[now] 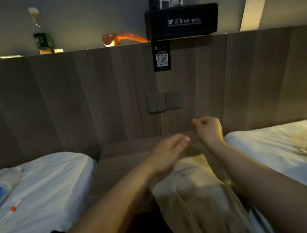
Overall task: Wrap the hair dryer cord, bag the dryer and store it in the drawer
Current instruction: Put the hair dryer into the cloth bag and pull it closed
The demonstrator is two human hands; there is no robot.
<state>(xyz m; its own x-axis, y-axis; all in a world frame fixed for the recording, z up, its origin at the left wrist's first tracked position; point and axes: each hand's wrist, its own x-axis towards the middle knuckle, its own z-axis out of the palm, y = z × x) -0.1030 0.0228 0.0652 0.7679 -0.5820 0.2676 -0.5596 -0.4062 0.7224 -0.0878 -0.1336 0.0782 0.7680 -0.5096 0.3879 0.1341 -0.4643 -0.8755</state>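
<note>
Apparently the bagging is nearly done: the cloth bag (188, 185) lies full and lumpy on the nightstand (119, 159) between both forearms. The dryer is not visible, so it is probably inside. The left hand (169, 151) hovers just above the bag's far end, blurred, with its fingers loosely straight and holding nothing. The right hand (208, 130) is raised beside it with its fingers curled into a fist. I cannot tell whether they pinch a string. A thin drawstring (228, 182) shows along the bag's right edge.

To close it well, hold the bag's mouth down with the left hand and draw the string straight away from it, so the fabric gathers evenly and no cord loop slips out. Then lift the bag from underneath for the drawer, which is not clearly in view.
</note>
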